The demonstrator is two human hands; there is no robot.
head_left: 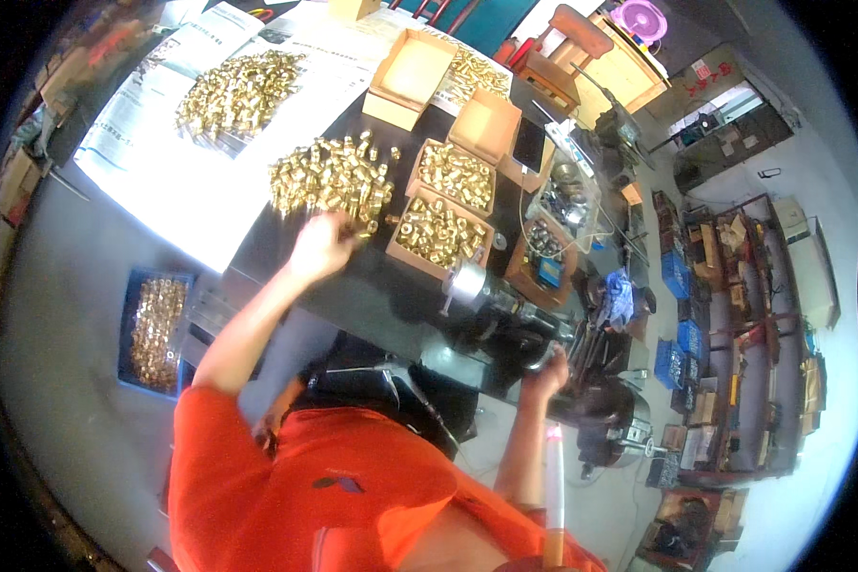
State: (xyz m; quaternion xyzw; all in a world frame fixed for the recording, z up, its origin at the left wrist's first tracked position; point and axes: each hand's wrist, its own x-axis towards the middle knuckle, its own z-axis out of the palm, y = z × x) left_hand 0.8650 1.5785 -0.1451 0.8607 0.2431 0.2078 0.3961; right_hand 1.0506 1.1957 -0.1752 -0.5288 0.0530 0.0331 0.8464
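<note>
My left hand (320, 248) is at the near edge of a heap of small brass fittings (329, 176) on the dark table. Its fingers are bunched together and slightly blurred, so what they hold cannot be made out. My right hand (544, 374) is closed around a shiny metal lever (540, 358) at the near side of a small bench machine. The machine's round silver chuck (467, 281) points toward the boxes. Just beyond it is a cardboard box of brass fittings (439, 232), with a second full box (456, 176) behind.
Another brass heap (238, 95) lies on newspaper (153, 162) at the far left. Empty cardboard boxes (412, 71) stand behind. On the floor, a blue crate (157, 334) holds fittings. A motor (610, 410) sits at my right; loaded shelves (734, 334) line the wall.
</note>
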